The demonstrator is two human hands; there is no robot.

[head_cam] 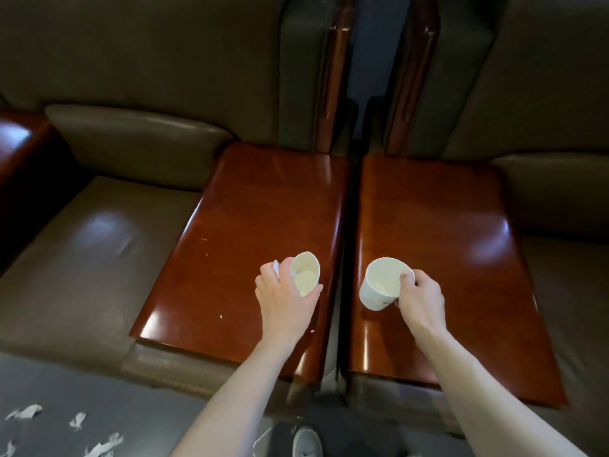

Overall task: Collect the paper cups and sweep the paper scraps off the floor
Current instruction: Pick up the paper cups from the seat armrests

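My left hand (285, 300) grips a white paper cup (305, 273), squeezed and tilted, above the left wooden armrest top (250, 225). A second white edge shows behind its thumb, maybe another cup or scrap. My right hand (418, 298) pinches the rim of a second white paper cup (382, 286), tilted over the right wooden armrest top (438, 225). Both cups look empty inside. White paper scraps (26, 412) lie on the grey floor at the lower left.
Brown leather seats (85, 245) flank the two armrest tops, with tall seat backs behind. A dark gap (346, 258) runs between the armrests. My shoe (306, 441) stands on the floor at the bottom, with another scrap (263, 437) next to it.
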